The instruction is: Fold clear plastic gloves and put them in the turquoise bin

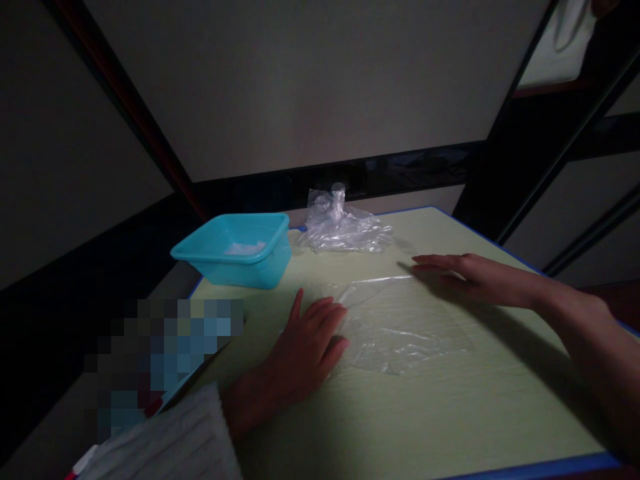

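Clear plastic (400,330) is lying on the pale, blue-edged counter (440,420) before a grey panel (320,87); the left hand (310,343) is resting at the plastic's edge, fingers spread, the right hand (463,270) hovering alongside, fingers straight.

1. Here's the left grip (304,347), palm down, low over the middle of the desk (380,427), thumb (336,353) out, little finger (298,305) splayed from the rest!
2. Left wrist (243,403) bare, pale ribbed sleeve (170,440) behind it, over the desk's near-left side.
3. And the right grip (467,270) hangs above the desk's right half, fingers (435,260) straight, wrist bent, forearm (580,327) bare!
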Demonstrator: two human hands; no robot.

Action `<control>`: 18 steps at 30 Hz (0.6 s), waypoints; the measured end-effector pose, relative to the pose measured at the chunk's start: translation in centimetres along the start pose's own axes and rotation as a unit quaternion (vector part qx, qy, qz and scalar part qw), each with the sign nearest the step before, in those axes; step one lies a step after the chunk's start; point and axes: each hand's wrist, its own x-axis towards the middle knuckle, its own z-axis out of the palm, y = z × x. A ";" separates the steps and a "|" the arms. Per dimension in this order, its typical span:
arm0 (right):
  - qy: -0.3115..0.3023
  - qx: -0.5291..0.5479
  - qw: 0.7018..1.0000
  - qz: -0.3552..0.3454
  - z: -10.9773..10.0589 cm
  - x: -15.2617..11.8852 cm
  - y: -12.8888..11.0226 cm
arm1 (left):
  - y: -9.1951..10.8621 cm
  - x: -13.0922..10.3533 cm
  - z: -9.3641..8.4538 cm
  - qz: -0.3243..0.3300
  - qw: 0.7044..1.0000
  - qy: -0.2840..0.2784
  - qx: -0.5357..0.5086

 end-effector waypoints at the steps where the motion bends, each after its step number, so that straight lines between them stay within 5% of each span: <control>1: 0.002 0.001 1.000 -0.004 0.0 0.1 -0.2 | 0.0 0.0 0.0 0.000 1.000 0.000 -0.002; 18: -0.025 0.008 1.000 0.008 0.0 0.2 -0.4 | 0.1 0.0 -0.1 0.002 1.000 0.013 0.002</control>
